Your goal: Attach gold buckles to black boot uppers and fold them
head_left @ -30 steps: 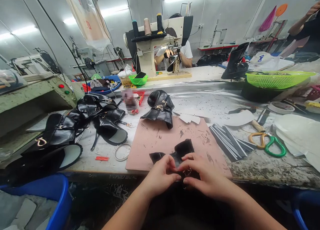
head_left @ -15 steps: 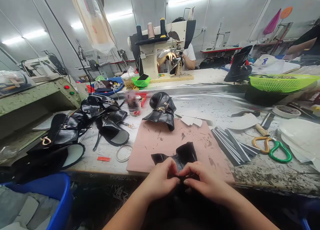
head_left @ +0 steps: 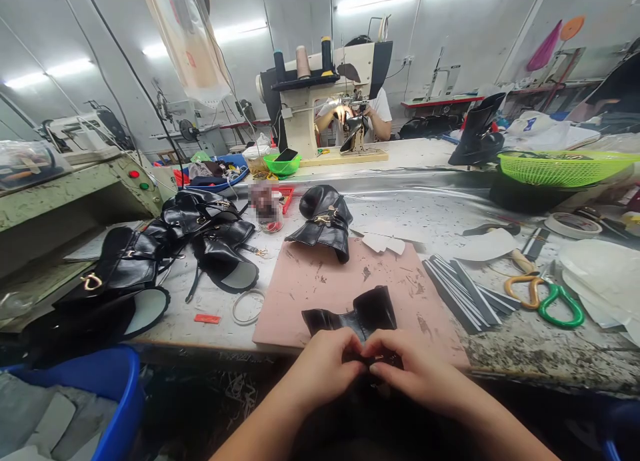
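The left hand (head_left: 327, 362) is bringing its thumb closer to that of the right hand (head_left: 419, 364) than half a second ago, both pinching a glossy black folded leather-like piece (head_left: 373, 311) over the near edge of the flat pink rectangular board (head_left: 330, 274). The work is seemingly narrowing to one small spot, which the fingers are hiding.

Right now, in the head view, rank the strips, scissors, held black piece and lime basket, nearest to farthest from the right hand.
1. Black piece: touching the right hand.
2. Strips: right of the pink board.
3. Scissors: right of the strips.
4. Lime basket: farther back, right.
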`<state>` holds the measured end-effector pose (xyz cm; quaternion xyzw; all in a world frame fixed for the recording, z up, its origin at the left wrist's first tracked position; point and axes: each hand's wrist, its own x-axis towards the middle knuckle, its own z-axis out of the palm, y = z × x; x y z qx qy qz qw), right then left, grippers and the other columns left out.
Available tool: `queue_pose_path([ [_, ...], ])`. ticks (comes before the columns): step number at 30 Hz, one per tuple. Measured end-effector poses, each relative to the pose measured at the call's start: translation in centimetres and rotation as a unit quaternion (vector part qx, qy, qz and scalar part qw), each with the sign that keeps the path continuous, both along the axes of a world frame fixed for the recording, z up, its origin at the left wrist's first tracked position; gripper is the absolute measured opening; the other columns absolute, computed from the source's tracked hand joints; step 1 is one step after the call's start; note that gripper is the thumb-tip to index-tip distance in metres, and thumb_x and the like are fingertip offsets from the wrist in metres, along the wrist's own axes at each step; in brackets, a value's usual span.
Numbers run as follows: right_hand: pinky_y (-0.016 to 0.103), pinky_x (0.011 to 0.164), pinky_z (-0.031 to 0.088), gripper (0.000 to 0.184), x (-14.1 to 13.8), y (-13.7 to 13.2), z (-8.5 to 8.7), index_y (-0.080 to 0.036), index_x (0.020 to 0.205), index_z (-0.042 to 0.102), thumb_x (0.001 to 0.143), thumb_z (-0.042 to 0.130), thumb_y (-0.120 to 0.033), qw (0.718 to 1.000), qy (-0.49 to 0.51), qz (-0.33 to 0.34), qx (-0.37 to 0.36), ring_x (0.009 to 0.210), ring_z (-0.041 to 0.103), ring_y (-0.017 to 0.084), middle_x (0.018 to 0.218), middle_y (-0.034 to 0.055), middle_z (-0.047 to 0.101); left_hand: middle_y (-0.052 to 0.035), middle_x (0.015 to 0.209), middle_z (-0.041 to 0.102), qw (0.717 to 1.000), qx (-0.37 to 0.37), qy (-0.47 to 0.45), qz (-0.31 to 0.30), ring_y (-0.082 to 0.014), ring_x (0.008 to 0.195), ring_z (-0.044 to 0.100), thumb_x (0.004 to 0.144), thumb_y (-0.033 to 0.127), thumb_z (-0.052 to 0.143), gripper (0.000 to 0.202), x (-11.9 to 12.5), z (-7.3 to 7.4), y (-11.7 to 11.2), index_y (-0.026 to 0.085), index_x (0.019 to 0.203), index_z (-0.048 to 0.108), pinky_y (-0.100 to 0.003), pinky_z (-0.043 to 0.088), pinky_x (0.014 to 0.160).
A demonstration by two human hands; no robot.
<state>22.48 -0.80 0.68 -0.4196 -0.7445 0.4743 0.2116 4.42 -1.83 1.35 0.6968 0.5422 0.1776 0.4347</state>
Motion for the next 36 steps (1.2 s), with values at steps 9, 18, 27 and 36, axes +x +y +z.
queue_pose_path([
  [9, 0.030, 0.076, 0.046, 0.026, 0.2, 0.3, 0.4, -0.023, 0.091, 0.062, 0.073, 0.049, -0.010, 0.999, 0.033, 0.039, -0.013, 0.085, 0.060, 0.019, 0.092, 0.0021, 0.067, 0.0033, 0.075, 0.061, 0.998, -0.027, -0.048, 0.042, -0.0158, 0.075, 0.058, 0.064, 0.010, 0.056, 0.019, 0.2, -0.1, 0.0, 0.021, 0.078, 0.048, -0.024, 0.041, 0.069],
  [18, 0.029, 0.068, 0.046, 0.022, 0.2, 0.8, 0.7, -0.022, 0.087, 0.062, 0.071, 0.051, -0.011, 0.999, -0.007, 0.039, -0.006, 0.076, 0.059, 0.019, 0.086, 0.0017, 0.067, 0.0031, 0.077, 0.057, 0.993, -0.035, -0.095, 0.063, -0.0150, 0.076, 0.055, 0.063, 0.008, 0.056, 0.025, 0.0, -0.7, -0.2, 0.021, 0.079, 0.042, -0.024, 0.040, 0.068],
  [27, 0.029, 0.069, 0.042, 0.034, 0.0, 0.1, -0.2, -0.025, 0.097, 0.054, 0.066, 0.055, -0.011, 0.999, -0.032, 0.019, -0.013, 0.078, 0.054, 0.019, 0.082, 0.0000, 0.061, 0.0030, 0.075, 0.056, 0.988, -0.066, -0.126, 0.062, -0.0149, 0.076, 0.053, 0.059, 0.007, 0.062, 0.024, 0.3, -0.4, 0.5, 0.019, 0.073, 0.047, -0.025, 0.039, 0.070],
  [36, 0.035, 0.074, 0.039, 0.042, -0.3, -0.3, 0.0, -0.026, 0.106, 0.053, 0.068, 0.054, -0.008, 0.990, -0.138, 0.030, 0.021, 0.084, 0.050, 0.024, 0.077, 0.0014, 0.059, 0.0028, 0.069, 0.053, 0.975, -0.069, -0.178, 0.113, -0.0135, 0.071, 0.051, 0.057, 0.004, 0.062, 0.024, 0.5, -0.6, 0.4, 0.018, 0.068, 0.046, -0.025, 0.039, 0.068],
])
